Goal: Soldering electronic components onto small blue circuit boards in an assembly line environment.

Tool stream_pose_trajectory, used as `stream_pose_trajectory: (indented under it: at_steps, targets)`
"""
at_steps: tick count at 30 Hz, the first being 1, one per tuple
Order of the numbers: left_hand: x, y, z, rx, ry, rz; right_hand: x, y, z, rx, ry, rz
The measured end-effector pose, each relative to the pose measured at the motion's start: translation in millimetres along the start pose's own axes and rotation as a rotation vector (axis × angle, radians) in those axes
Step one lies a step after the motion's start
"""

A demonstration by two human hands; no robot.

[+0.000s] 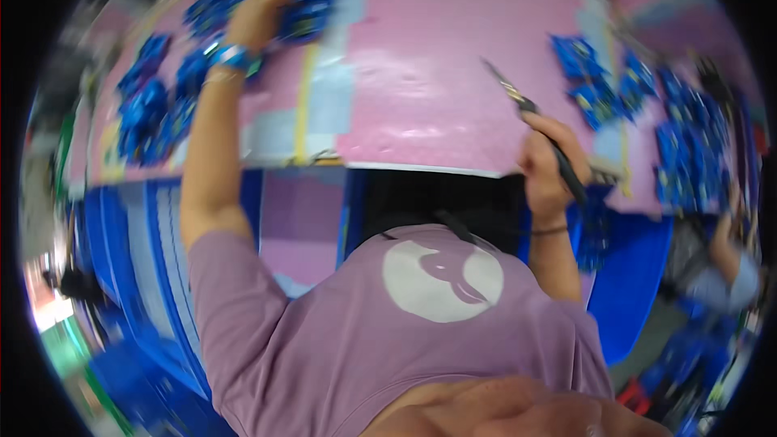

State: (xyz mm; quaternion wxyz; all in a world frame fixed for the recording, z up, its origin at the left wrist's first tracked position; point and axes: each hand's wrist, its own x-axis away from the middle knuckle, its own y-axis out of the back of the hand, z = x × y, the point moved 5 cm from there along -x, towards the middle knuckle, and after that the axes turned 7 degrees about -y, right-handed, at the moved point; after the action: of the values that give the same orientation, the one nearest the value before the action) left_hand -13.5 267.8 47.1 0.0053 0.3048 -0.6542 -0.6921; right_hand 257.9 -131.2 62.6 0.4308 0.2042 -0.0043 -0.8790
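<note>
Stretched out to the far left of the table, my left hand (259, 20) is at a pile of shiny blue plastic-wrapped pieces (312, 8). Its fingers are blurred and partly hidden among them, so a grip cannot be made out. My right hand (552, 158) is closed around a slim pointed tool (511, 93) with a black handle and a metal tip. The tip angles up and left above the pink tabletop (437, 40), near its front edge. Blur hides the tool's exact kind.
More blue pieces (146, 109) lie at the table's left end, and another group (595, 85) sits to the right. Blue bins (631, 275) stand below the front edge. At the far right, another person's arm (724, 247) shows beside further blue pieces (688, 142).
</note>
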Motion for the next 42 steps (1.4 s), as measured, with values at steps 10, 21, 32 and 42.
stream_pose_trajectory:
  at_steps: [10,21,32,42]
  targets:
    - [35,30,70,-0.059,0.167,-0.137,-6,34,5,0.06,0.136,-0.079]
    - [-51,112,-234,-0.213,-0.641,-0.457,-92,198,-72,0.53,0.221,-0.485]
    - [-162,-51,-349,0.324,-0.664,-0.035,-143,204,-122,0.474,0.15,-0.314]
    - [-139,-74,-355,0.628,-0.551,0.014,-117,170,-97,0.432,0.308,-0.158]
